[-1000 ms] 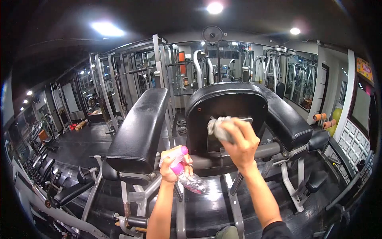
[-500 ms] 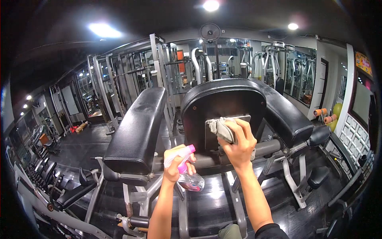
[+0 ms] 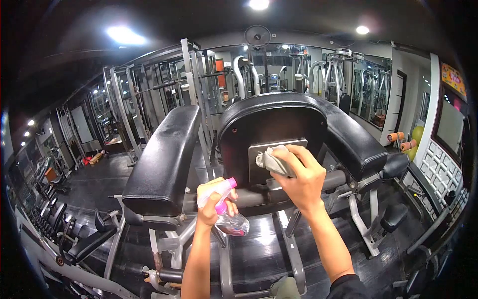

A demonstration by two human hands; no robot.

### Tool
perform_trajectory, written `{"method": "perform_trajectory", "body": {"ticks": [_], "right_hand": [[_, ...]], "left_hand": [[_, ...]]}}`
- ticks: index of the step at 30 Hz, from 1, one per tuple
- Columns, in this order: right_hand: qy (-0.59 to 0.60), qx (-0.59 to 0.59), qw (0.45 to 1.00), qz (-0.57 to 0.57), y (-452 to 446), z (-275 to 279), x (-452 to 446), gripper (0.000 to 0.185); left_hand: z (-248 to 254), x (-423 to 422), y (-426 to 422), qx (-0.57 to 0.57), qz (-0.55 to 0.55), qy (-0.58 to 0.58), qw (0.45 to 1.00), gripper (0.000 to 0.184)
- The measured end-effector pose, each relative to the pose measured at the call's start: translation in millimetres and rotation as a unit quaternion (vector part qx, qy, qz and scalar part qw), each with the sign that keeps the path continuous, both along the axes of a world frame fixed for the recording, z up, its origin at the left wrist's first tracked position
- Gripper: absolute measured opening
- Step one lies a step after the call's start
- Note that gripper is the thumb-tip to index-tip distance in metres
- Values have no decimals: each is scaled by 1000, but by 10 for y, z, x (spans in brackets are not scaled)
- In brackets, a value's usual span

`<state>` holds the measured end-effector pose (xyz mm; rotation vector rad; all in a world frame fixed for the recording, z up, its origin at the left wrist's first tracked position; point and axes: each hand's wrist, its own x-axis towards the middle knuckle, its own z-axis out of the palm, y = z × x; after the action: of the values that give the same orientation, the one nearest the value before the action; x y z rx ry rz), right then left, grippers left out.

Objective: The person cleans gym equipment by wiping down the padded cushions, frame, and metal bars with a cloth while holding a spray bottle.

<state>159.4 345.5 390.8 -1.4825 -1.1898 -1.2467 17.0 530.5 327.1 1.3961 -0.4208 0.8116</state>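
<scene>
My right hand (image 3: 303, 177) grips a bunched grey cloth (image 3: 276, 163) and presses it against a metal plate (image 3: 255, 172) on the back of a black padded backrest (image 3: 279, 119). In my left hand (image 3: 211, 202) is a clear spray bottle (image 3: 233, 224) with a pink and white trigger head, its nozzle pointing up and to the right. The bottle is held in front of a thick grey bar of the machine, lower and to the left of the cloth. Black arm pads flank the backrest, one on the left (image 3: 167, 154) and one on the right (image 3: 351, 137).
Grey steel frame legs (image 3: 226, 269) stand below on the dark floor (image 3: 259, 239). A cable rack (image 3: 186, 70) and a wall fan (image 3: 257, 36) are behind. Orange foam rollers (image 3: 397, 136) stick out at the right; dumbbells (image 3: 42, 219) line the far left.
My right hand has shifted slightly on the plate, and the cloth in it is more tightly bunched. The whole view has moved a little; the left hand still holds the bottle.
</scene>
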Motion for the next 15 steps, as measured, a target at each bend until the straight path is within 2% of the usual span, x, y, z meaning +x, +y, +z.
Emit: {"method": "perform_trajectory", "body": {"ticks": [6, 8, 12, 14, 15], "right_hand": [[-27, -232, 972, -18, 36, -223, -91, 41], [-22, -260, 965, -37, 59, -239, -151, 37], [-18, -268, 963, -25, -6, -98, -57, 38], [-78, -135, 988, -19, -69, -43, 47, 42], [-57, -86, 995, -8, -107, 0, 79, 45]], "left_hand": [[9, 1, 12, 8, 4, 7, 1000, 50], [-10, -3, 8, 10, 6, 5, 1000, 50], [-44, -3, 1, -3, 13, 6, 1000, 52], [-32, 4, 7, -6, 16, 1, 1000, 52], [-28, 4, 6, -3, 13, 1, 1000, 51]]}}
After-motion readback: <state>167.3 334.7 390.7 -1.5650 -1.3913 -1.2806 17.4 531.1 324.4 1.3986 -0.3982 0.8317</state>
